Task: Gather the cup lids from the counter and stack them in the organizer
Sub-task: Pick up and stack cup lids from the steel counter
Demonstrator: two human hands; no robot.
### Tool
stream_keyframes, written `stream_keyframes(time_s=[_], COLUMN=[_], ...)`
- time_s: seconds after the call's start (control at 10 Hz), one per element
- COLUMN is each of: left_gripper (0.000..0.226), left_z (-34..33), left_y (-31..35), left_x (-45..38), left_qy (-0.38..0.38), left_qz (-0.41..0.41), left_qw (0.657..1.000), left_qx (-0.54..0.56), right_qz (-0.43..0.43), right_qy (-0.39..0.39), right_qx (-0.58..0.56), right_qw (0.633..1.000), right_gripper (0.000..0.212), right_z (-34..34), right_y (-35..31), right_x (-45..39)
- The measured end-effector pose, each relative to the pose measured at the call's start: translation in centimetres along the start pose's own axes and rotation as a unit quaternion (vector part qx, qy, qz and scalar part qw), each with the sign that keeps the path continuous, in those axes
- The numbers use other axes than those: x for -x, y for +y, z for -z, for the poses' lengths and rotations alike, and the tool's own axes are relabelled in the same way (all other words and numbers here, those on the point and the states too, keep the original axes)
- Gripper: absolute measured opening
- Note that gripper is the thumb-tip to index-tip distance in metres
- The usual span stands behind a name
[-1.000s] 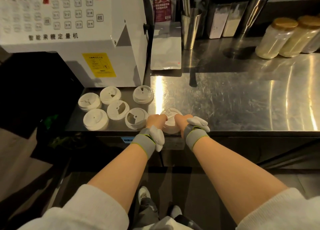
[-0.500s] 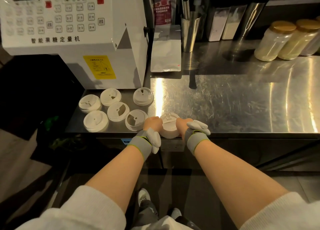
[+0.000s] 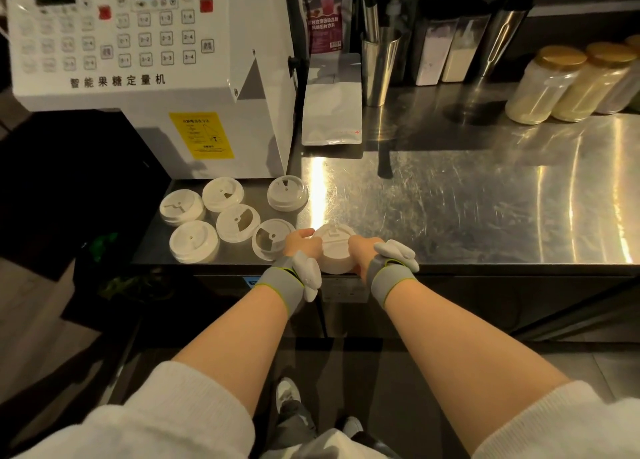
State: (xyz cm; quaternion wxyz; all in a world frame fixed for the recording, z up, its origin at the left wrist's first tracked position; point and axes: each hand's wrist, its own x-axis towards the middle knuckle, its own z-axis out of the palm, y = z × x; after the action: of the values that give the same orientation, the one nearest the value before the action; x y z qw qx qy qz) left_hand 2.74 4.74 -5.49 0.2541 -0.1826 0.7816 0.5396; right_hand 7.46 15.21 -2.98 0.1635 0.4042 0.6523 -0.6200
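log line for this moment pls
left hand + right hand: gripping lid stack at counter front edge | six loose lids left of stack | organizer: not visible

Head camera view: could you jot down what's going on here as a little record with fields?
setting: steel counter, white dispensing machine at back left
held: lid stack, near counter edge
left hand: grip on stack's left side
right hand: grip on stack's right side
loose lids: six, left of the stack
organizer: not in view
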Motion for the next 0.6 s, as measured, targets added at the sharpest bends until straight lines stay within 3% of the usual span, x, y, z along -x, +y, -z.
stream_keyframes(time_s=[0.2, 0.3, 0.6], left_gripper=[0.044, 0.025, 0.037], left_z=[0.5, 1.3, 4.3], left_y=[0.9, 1.6, 3.8], left_x=[0.3, 0.2, 2.2], left_qy=[0.024, 0.025, 0.028], left_qz=[-0.019, -0.04, -0.075], left_qw=[0.999, 0.999, 0.996], left_qx=[0.01, 0.013, 0.036], right_qz=[0.038, 0.034, 0.08], right_qy=[-0.001, -0.025, -0.028], right_qx=[0.027, -0.019, -0.064], right_qw=[0.999, 0.999, 0.994], right_gripper=[0.047, 0.048, 0.036], right_z=[-0.1, 0.0, -1.4], right_y=[-1.2, -1.8, -4.1], right_x=[0.2, 0.3, 1.3])
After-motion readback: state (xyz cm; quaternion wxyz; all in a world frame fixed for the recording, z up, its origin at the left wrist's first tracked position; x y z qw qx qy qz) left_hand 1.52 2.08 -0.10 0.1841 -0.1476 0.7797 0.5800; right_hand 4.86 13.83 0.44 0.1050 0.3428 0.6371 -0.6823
